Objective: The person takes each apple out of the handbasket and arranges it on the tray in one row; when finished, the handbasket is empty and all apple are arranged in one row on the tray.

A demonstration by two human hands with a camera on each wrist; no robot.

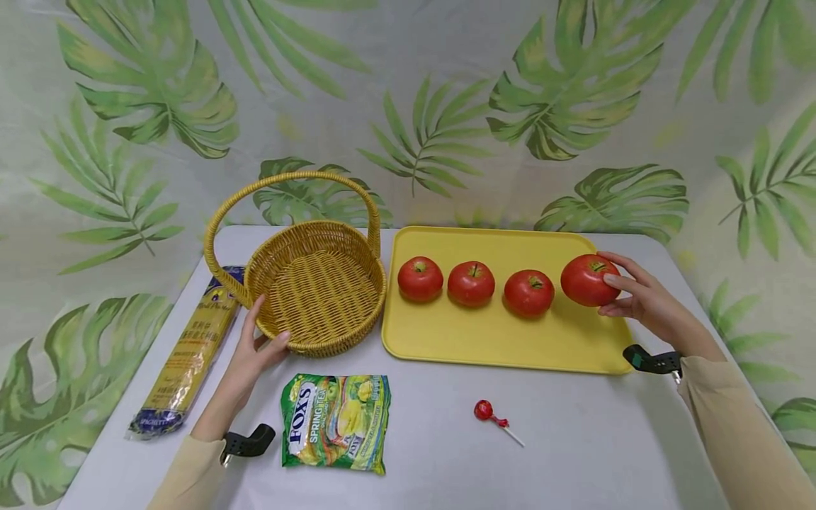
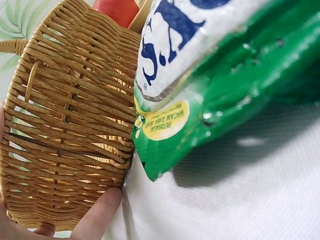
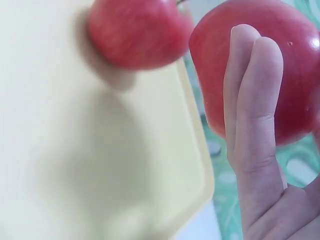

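Note:
My right hand (image 1: 650, 304) holds a large red tomato (image 1: 588, 280) by its right side, raised over the right end of the yellow tray (image 1: 459, 347). In the right wrist view the fingers (image 3: 257, 100) lie along the held tomato (image 3: 210, 65), and a shadow falls on the tray below. Three more tomatoes (image 1: 529, 293) sit in a row on the tray. With my left hand (image 1: 251, 354) I grip the near left rim of a wicker basket (image 1: 325, 297). That basket has a tall arched handle, and nothing lies inside it. A left fingertip (image 2: 107, 202) presses against its woven side.
A spaghetti packet (image 1: 191, 354) lies left of the basket, partly behind it. In front of the basket is a green Fox's candy bag (image 1: 336, 423), close to the left wrist. A red lollipop (image 1: 484, 411) lies on the white table (image 1: 446, 453) before the tray.

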